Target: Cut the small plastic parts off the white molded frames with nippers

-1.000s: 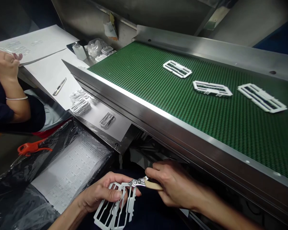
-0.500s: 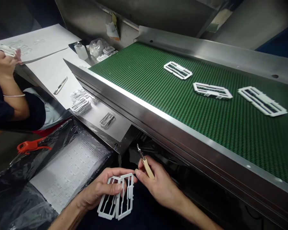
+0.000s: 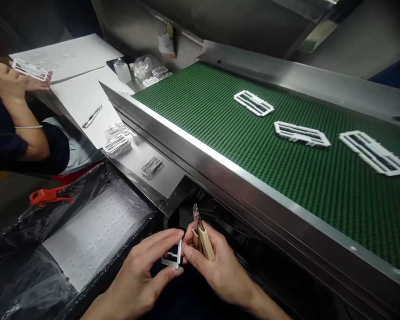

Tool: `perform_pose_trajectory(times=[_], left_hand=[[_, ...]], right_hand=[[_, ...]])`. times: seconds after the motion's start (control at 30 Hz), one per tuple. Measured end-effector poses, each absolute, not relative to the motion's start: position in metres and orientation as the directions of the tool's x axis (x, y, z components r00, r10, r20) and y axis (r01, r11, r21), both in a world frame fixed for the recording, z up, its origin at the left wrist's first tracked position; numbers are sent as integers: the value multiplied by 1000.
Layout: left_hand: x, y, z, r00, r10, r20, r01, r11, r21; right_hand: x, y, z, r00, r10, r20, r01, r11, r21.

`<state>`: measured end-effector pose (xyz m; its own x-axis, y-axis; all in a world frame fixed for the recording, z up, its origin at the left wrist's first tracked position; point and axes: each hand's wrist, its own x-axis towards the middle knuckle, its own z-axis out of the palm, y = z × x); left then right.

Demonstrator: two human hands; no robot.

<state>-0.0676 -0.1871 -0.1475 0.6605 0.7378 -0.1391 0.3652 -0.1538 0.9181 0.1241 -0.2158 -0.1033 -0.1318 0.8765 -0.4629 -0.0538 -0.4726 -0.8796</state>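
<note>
My left hand (image 3: 142, 271) is closed on a white slotted plastic frame (image 3: 178, 263), gripped between the thumb below and the fingers above. Most of that frame is hidden behind my fingers, and I cannot tell whether a second one lies with it. In my right hand (image 3: 220, 262) is a pair of nippers (image 3: 206, 243) with cream handles and a metal head pointing up and away. The right fingertips meet the frame's right edge. Several similar white frames (image 3: 253, 103) lie spread over the green conveyor belt (image 3: 193, 104) beyond my hands.
At left, a black plastic-lined bin (image 3: 16, 240) holds a grey sheet and an orange air gun (image 3: 46, 195). Stacked frames (image 3: 118, 143) and a cutter knife (image 3: 92, 116) lie on a white table (image 3: 73, 91). A co-worker's hands (image 3: 11, 82) hold another frame. The belt's metal rail (image 3: 220, 164) runs ahead.
My left hand has turned, so the two fanned frames seen before now show as one, tilted upright. The nippers' handles have swung into fuller view. The co-worker's hands moved right, and the view shifted slightly.
</note>
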Motion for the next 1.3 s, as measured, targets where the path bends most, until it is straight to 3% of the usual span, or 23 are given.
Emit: perform_pose_trajectory(times=[0.3,0.63,0.77,0.9,1.0,1.07,1.13,1.23,1.3], left_hand=[[-63,-189,-150,663,746,57,406,-423,810],[-62,-191,-150,623,782,19,391,-332,858],[-61,-192,-153,576,810,-107,409,-173,896],[-58,-191,-149,515,819,-254,439,3,898],[-57,-185,-142,450,777,-440,352,299,887],[-60,-179,-141,374,726,-577,155,564,811],[-66,-176,-143,349,631,-693,-92,759,644],[-74,-179,-151,425,505,-751,-307,861,405],[-76,-185,-156,451,499,-740,-356,861,364]], right_hand=[[128,-215,-101,-88,916,-392,218,-366,-905],[130,-215,-107,-55,925,-377,247,-353,-902],[130,-214,-106,-12,897,-443,235,-428,-873],[125,-207,-106,-83,844,-530,249,-497,-831],[126,-201,-111,-64,852,-520,279,-485,-829],[131,-196,-116,-82,842,-533,251,-500,-829],[136,-192,-121,-147,824,-547,214,-514,-831],[141,-185,-126,-249,793,-556,193,-522,-831],[140,-182,-129,-295,767,-570,199,-534,-822]])
